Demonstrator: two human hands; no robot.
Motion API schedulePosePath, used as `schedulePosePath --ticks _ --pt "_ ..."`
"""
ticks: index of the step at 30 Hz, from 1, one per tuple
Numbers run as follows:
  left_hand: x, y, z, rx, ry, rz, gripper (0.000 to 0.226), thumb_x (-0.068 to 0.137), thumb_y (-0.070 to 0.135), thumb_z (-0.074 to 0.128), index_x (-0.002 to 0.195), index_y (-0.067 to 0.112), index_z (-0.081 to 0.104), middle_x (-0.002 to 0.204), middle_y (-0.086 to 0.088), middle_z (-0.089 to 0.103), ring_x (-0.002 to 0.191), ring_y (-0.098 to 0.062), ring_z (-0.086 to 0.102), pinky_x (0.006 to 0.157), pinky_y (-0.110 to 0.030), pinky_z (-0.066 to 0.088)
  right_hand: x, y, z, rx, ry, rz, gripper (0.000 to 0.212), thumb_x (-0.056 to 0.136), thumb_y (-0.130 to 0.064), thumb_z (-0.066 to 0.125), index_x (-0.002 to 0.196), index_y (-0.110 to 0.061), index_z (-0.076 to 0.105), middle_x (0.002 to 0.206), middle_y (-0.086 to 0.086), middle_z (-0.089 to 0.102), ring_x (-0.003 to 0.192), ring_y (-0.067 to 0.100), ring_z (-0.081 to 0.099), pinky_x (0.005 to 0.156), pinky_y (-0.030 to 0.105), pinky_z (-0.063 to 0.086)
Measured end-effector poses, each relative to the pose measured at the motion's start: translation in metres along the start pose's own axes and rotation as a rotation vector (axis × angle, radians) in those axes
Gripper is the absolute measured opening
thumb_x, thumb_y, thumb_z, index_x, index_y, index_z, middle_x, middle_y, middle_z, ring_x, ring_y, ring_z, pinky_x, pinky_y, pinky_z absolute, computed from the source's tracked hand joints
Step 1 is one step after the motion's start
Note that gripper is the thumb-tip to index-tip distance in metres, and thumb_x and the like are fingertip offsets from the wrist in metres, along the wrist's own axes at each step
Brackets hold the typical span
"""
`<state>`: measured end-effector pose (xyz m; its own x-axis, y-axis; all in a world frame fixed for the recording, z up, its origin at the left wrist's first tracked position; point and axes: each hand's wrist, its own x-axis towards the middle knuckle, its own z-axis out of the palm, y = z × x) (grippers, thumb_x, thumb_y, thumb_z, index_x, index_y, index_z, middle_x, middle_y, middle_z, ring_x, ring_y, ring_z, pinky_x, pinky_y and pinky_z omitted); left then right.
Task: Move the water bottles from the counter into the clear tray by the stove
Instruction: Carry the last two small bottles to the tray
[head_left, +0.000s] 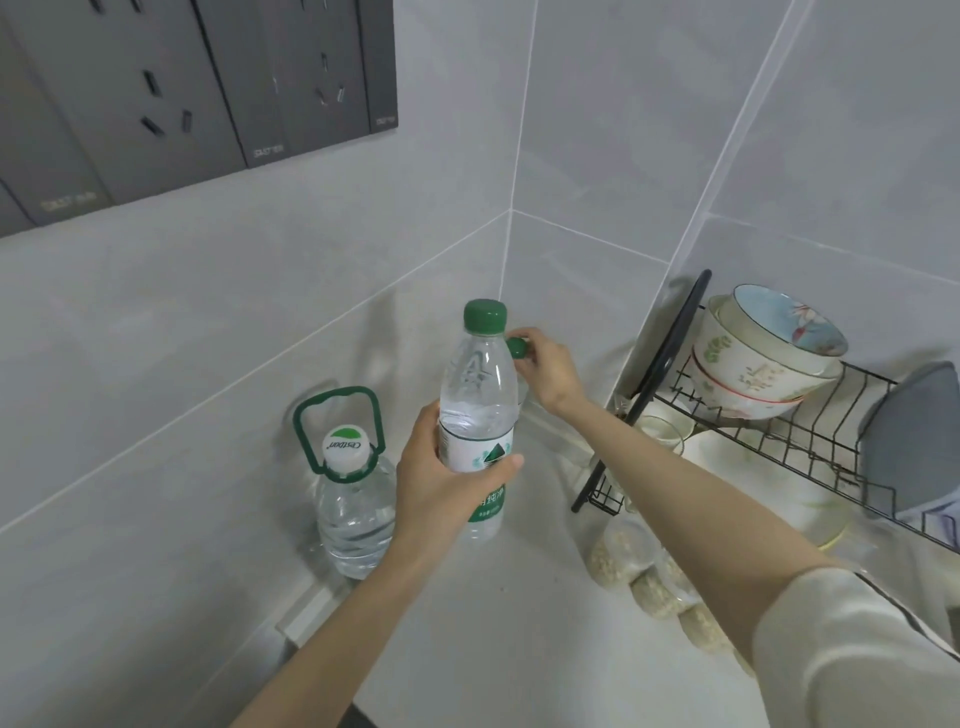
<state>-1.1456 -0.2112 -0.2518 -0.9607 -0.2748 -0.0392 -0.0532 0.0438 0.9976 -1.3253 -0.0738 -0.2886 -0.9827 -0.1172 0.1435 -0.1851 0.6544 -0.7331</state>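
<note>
My left hand (447, 483) grips a clear water bottle (478, 395) with a green cap and a green-and-white label, held upright above the counter. Behind it, in the corner, my right hand (545, 369) pinches the green cap of a second bottle (517, 348); that bottle's body is hidden behind the first one. A larger water jug (353, 509) with a white cap and a green carry handle stands on the counter to the left, against the wall. No clear tray or stove shows in this view.
A black wire dish rack (779, 441) with stacked bowls (763, 364) and a grey cloth stands at the right. Small jars of grain (644, 577) and a glass sit below it on the white counter (519, 649). Dark wall sockets (182, 88) hang at upper left.
</note>
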Motion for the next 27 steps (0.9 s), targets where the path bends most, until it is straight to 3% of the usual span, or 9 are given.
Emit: schedulePosePath --ticks 7,12,16,20,23,25,27 --pt "-0.005 0.000 -0.001 0.014 -0.018 0.023 0.064 0.057 0.008 0.089 0.108 0.028 0.057 0.098 0.011 0.070 0.090 -0.003 0.067 0.078 -0.024 0.055 -0.029 0.004 -0.009 -0.099 0.015 -0.062 0.034 0.088 -0.007 0.063 0.121 -0.009 0.054 0.113 0.011 0.064 0.102 0.027 0.059 0.093 0.042 0.048" --pt "-0.011 -0.004 -0.003 0.035 -0.058 0.030 0.066 0.054 0.009 0.091 0.110 0.024 0.058 0.097 0.008 0.071 0.088 -0.003 0.068 0.079 -0.029 0.057 -0.060 -0.011 -0.038 -0.085 -0.007 -0.097 0.034 0.088 -0.010 0.064 0.120 -0.009 0.053 0.114 0.011 0.063 0.100 0.026 0.060 0.093 0.042 0.049" --pt "-0.019 -0.011 -0.003 0.042 -0.100 0.014 0.066 0.052 0.012 0.092 0.107 0.024 0.058 0.097 0.007 0.071 0.089 -0.006 0.069 0.079 -0.029 0.056 -0.103 -0.016 -0.057 -0.072 -0.028 -0.058 0.034 0.087 -0.011 0.066 0.118 -0.011 0.054 0.113 0.009 0.064 0.099 0.024 0.062 0.093 0.037 0.049" --pt "-0.033 -0.032 -0.004 0.036 -0.165 -0.002 0.061 0.053 0.005 0.091 0.100 0.024 0.056 0.096 0.005 0.071 0.089 -0.008 0.069 0.078 -0.027 0.056 -0.148 -0.013 -0.069 -0.091 -0.035 -0.038 0.032 0.087 -0.012 0.066 0.117 -0.013 0.056 0.110 0.006 0.065 0.098 0.020 0.061 0.082 0.023 0.044" --pt "-0.042 -0.056 -0.005 0.068 -0.215 -0.016 0.062 0.054 0.001 0.089 0.096 0.028 0.054 0.093 0.009 0.070 0.084 -0.002 0.068 0.073 -0.017 0.054 -0.174 -0.010 -0.072 -0.084 -0.065 -0.037 0.033 0.086 -0.010 0.066 0.118 -0.012 0.056 0.107 0.006 0.065 0.097 0.020 0.061 0.084 0.027 0.048" --pt "-0.047 -0.074 -0.006 0.083 -0.241 -0.053 0.064 0.054 0.002 0.090 0.100 0.027 0.053 0.094 0.009 0.069 0.084 0.000 0.067 0.071 -0.014 0.051 -0.189 -0.005 -0.073 -0.074 -0.085 -0.019 0.034 0.086 -0.008 0.067 0.118 -0.011 0.056 0.107 0.007 0.065 0.097 0.019 0.061 0.086 0.026 0.049" --pt "-0.051 -0.091 -0.007 0.090 -0.260 -0.089 0.066 0.055 0.002 0.089 0.107 0.023 0.053 0.098 0.006 0.069 0.088 -0.003 0.066 0.072 -0.014 0.050 -0.202 0.000 -0.073 -0.067 -0.105 0.004 0.034 0.086 -0.007 0.067 0.118 -0.010 0.056 0.108 0.007 0.065 0.095 0.017 0.061 0.082 0.015 0.047"
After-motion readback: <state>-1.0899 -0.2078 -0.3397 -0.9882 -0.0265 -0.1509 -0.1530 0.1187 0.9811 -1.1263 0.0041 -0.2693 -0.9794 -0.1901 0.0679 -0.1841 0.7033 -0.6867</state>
